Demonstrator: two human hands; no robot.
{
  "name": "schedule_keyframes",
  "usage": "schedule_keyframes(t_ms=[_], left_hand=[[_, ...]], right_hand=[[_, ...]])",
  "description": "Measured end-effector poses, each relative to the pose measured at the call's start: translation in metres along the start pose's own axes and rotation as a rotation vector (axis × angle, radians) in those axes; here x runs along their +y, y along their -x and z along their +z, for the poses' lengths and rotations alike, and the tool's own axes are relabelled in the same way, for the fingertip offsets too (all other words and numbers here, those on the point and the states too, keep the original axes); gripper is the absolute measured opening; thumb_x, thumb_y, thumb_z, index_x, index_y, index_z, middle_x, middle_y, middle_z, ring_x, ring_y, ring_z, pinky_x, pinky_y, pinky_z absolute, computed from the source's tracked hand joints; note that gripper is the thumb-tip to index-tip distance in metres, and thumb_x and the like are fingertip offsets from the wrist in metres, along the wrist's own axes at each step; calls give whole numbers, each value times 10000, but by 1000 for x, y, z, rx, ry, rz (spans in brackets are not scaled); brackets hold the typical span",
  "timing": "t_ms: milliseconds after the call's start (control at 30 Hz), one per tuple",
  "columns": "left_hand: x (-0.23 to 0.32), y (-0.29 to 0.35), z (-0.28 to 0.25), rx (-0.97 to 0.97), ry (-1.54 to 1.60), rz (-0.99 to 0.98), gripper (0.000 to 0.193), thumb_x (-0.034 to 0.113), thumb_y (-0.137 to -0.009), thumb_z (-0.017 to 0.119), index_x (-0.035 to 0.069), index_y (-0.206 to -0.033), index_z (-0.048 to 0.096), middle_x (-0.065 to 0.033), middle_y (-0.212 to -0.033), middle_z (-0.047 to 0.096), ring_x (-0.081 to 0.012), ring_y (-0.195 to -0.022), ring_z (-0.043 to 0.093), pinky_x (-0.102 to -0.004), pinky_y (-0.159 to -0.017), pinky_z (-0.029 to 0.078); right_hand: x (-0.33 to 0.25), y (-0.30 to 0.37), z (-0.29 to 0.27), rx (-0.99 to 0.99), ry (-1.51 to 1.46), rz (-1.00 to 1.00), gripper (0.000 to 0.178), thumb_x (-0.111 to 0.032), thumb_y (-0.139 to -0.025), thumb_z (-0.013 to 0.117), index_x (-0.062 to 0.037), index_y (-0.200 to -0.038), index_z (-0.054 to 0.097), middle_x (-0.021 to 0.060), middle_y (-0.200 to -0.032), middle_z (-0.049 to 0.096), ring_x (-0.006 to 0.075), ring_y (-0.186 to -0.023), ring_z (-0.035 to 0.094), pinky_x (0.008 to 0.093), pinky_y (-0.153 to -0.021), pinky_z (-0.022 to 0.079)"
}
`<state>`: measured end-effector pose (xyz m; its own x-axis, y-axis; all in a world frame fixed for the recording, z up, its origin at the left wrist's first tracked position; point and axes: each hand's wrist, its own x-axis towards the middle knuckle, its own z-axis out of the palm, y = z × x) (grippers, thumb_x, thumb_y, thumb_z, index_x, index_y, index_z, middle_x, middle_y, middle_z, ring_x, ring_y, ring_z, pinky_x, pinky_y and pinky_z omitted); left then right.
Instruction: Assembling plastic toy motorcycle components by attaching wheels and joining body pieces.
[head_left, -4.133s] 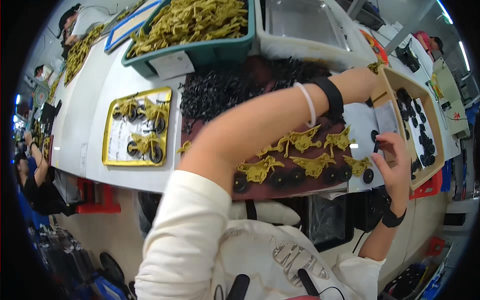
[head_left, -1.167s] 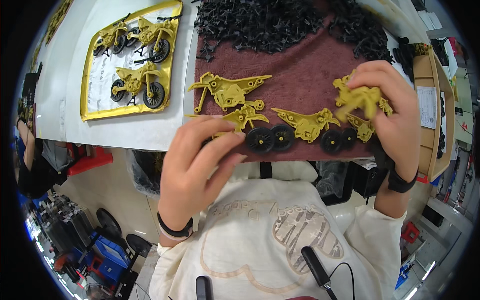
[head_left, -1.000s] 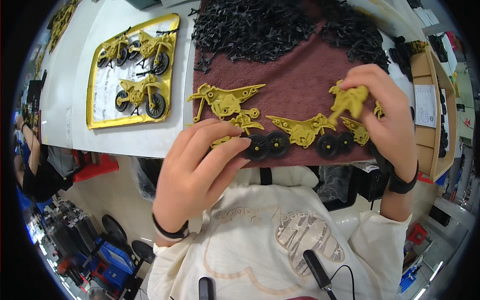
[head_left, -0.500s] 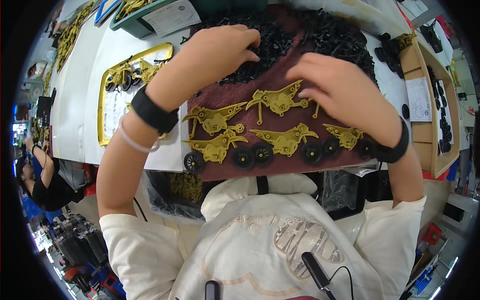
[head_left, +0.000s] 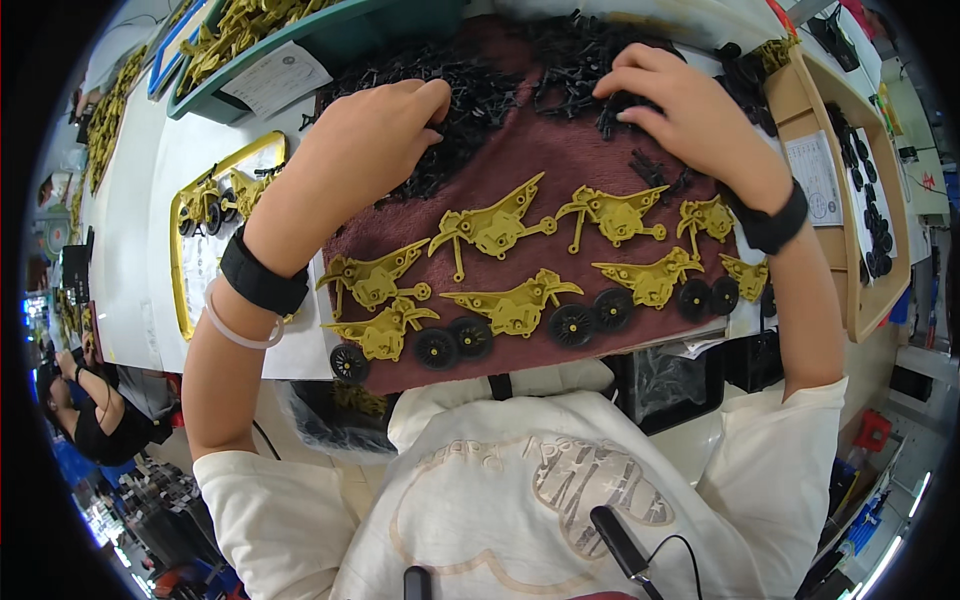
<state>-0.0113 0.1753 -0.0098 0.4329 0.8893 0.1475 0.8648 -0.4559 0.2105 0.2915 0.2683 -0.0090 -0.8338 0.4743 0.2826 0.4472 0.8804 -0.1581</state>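
Note:
My left hand (head_left: 385,130) is over the left heap of small black plastic parts (head_left: 480,95), its fingers curled toward the thumb; whatever is between them is hidden. At the right heap (head_left: 570,75), my right hand (head_left: 675,110) has thumb and forefinger apart, close above the black pieces. Nearer me, two rows of yellow-green toy motorcycle body halves lie on a dark red cloth (head_left: 500,370). One back-row body half (head_left: 495,228) lies between my arms. Black spoked wheels (head_left: 572,325) stand along the front row.
At left, a yellow-rimmed tray (head_left: 180,270) holds assembled toy pieces. A green bin (head_left: 200,100) of yellow-green parts stands behind it. On the right is a cardboard box (head_left: 860,300) with black wheels. Another person (head_left: 110,425) works at far left.
My right hand has moved away from the yellow-green body halves to the black heap. The left stays over its heap, fingers still curled. The whole view has shifted.

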Motion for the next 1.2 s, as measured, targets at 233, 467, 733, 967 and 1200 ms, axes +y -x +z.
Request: schedule_keyframes(t_ms=[233,467,733,967,1200], left_hand=[[16,13,-25,161,117,17,99,95,-861,632,40,-916,569,-119,-881,567,-345,-810,604,-425,-684,470],[53,62,-46,282,-213,-31,139,32,-776,691,47,-872,591,-87,-771,535,-277,-687,589,-362,-588,462],[100,114,-33,84,683,-304,217,-69,-740,695,19,-937,717,-109,-866,713,-223,-763,691,-278,-655,523],[125,153,21,2,1140,-485,89,13,-837,707,-13,-915,673,-74,-748,701,-115,-628,682,-236,-563,522],[143,155,46,101,1249,-569,80,-26,-863,669,-44,-939,647,-103,-784,707,-128,-667,686,-242,-584,532]], right_hand=[[10,-4,1,-84,180,-45,171,-118,-743,725,-87,-854,599,50,-897,561,271,-901,564,405,-779,473],[3,12,-15,87,-22,223,124,-73,-825,623,-31,-938,595,146,-839,618,360,-828,594,426,-735,471],[-4,17,-18,200,-83,197,211,-61,-868,602,-24,-1070,648,121,-936,690,279,-831,656,348,-755,505],[-117,55,-34,135,-609,453,107,-22,-877,611,27,-972,610,36,-860,649,99,-758,591,236,-682,471],[-169,74,23,152,-350,297,241,60,-680,687,-26,-895,620,99,-955,627,289,-805,613,347,-688,490]])
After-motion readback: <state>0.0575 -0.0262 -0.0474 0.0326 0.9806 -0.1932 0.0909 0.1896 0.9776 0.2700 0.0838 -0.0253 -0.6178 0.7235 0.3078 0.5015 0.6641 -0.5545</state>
